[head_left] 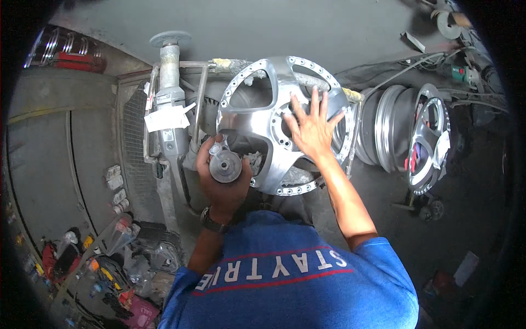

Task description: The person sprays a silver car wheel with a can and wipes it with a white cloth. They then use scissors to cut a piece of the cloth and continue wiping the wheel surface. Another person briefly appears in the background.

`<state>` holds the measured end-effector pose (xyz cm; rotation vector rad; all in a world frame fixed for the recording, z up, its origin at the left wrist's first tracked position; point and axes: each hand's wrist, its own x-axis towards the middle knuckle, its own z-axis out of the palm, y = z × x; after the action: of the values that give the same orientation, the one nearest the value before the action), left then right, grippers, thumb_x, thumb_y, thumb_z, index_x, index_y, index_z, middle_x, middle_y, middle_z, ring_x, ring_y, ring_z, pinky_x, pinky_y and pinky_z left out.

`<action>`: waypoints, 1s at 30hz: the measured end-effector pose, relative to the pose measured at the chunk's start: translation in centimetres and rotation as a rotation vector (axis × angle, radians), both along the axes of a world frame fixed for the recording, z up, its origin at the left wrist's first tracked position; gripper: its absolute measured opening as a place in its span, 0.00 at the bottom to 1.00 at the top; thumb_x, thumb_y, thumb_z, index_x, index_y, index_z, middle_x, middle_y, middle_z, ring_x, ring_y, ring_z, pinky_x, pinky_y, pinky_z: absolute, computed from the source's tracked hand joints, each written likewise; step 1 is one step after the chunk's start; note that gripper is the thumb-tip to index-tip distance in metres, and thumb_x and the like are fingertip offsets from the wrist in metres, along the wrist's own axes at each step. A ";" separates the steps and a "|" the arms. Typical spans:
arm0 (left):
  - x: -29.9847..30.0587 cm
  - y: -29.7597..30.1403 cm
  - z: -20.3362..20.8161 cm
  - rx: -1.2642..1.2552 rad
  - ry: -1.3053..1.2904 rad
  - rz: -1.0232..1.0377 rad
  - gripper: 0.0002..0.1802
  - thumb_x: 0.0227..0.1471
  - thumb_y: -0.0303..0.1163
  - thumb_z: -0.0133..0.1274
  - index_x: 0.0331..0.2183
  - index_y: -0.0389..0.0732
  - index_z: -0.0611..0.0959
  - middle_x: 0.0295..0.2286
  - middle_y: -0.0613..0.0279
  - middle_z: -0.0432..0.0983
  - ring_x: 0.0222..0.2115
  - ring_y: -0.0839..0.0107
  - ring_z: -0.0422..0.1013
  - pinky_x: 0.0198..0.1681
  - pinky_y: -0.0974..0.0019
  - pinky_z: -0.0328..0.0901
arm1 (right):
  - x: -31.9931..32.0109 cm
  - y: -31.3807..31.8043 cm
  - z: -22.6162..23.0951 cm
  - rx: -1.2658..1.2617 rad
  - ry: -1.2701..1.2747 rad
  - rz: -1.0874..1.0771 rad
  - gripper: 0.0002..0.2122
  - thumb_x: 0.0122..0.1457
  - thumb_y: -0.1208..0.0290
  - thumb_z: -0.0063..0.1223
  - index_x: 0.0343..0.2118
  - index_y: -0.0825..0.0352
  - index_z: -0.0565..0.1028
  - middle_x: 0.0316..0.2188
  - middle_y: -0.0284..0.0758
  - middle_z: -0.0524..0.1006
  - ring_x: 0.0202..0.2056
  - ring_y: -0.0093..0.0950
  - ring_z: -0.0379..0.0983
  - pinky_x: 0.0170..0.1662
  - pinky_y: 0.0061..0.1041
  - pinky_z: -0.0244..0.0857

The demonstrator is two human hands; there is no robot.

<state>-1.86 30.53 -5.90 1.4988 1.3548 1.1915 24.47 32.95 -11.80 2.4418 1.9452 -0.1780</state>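
A polished metal wheel face (253, 122) with broad spokes and a rim of bolt holes lies in front of me. My right hand (314, 127) rests spread on it, just right of the centre hole, with its fingers apart. At the wheel's lower left edge, my left hand (226, 189) is wrapped round a small power sander with a round grey head (225, 166). The sander's round head faces up, and its body is mostly hidden by the hand. A dark watch (211, 220) sits on my left wrist.
A grinder-like machine with a round disc (170, 39) stands on the left by a metal frame (200, 101). Wheel barrels (390, 126) and another wheel face (429, 142) stand on the right. Bags and tools (129, 274) clutter the lower left. Hoses (405, 74) run at upper right.
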 end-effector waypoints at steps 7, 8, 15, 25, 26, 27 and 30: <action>0.2 0.6 -0.1 -0.008 -0.039 -0.004 0.48 0.49 0.22 0.73 0.66 0.31 0.67 0.60 0.41 0.76 0.59 0.53 0.75 0.64 0.53 0.69 | -0.2 0.5 0.3 -0.017 -0.006 0.051 0.33 0.72 0.33 0.45 0.76 0.40 0.68 0.83 0.45 0.46 0.82 0.54 0.34 0.66 0.91 0.18; 0.2 0.4 -0.1 0.002 -0.022 -0.007 0.48 0.49 0.22 0.73 0.66 0.31 0.67 0.60 0.40 0.76 0.59 0.52 0.75 0.64 0.53 0.69 | 0.1 0.7 0.2 0.011 -0.002 0.016 0.33 0.72 0.33 0.46 0.76 0.40 0.68 0.83 0.45 0.46 0.82 0.54 0.34 0.66 0.91 0.18; 0.5 0.2 0.4 0.033 0.020 -0.006 0.47 0.49 0.23 0.74 0.66 0.32 0.67 0.61 0.38 0.75 0.60 0.51 0.75 0.65 0.51 0.69 | -0.7 0.5 0.9 -0.044 0.038 0.026 0.33 0.72 0.33 0.44 0.76 0.39 0.68 0.83 0.45 0.46 0.82 0.54 0.34 0.66 0.92 0.18; 0.3 -0.4 -0.3 -0.013 -0.025 -0.008 0.48 0.49 0.23 0.74 0.66 0.32 0.68 0.61 0.43 0.74 0.58 0.56 0.75 0.62 0.54 0.71 | 0.1 1.4 0.2 0.056 0.021 -0.013 0.33 0.71 0.34 0.46 0.75 0.41 0.70 0.83 0.45 0.47 0.82 0.55 0.35 0.66 0.92 0.21; 0.5 -0.3 -0.1 -0.052 -0.052 -0.007 0.48 0.49 0.22 0.74 0.66 0.32 0.68 0.61 0.44 0.74 0.58 0.57 0.76 0.61 0.55 0.71 | 0.5 1.9 0.1 0.083 0.019 -0.031 0.33 0.71 0.34 0.47 0.75 0.41 0.70 0.83 0.45 0.47 0.82 0.56 0.36 0.66 0.92 0.22; 0.7 -0.2 0.0 -0.090 -0.079 -0.006 0.48 0.48 0.22 0.74 0.67 0.32 0.68 0.61 0.45 0.74 0.57 0.57 0.76 0.61 0.56 0.71 | -0.3 2.2 -0.2 0.097 -0.012 -0.003 0.33 0.71 0.34 0.47 0.75 0.40 0.69 0.83 0.45 0.47 0.82 0.55 0.36 0.66 0.92 0.23; 0.5 -0.3 -0.3 -0.042 -0.036 -0.018 0.48 0.48 0.22 0.73 0.67 0.32 0.68 0.61 0.46 0.75 0.55 0.59 0.76 0.61 0.56 0.71 | -0.7 0.4 0.4 0.002 0.026 0.044 0.34 0.71 0.35 0.48 0.77 0.41 0.67 0.83 0.45 0.47 0.82 0.56 0.35 0.66 0.93 0.22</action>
<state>-1.41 30.25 -6.16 1.4502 1.3318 1.1661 23.76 33.34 -11.41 2.4074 2.0085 -0.2084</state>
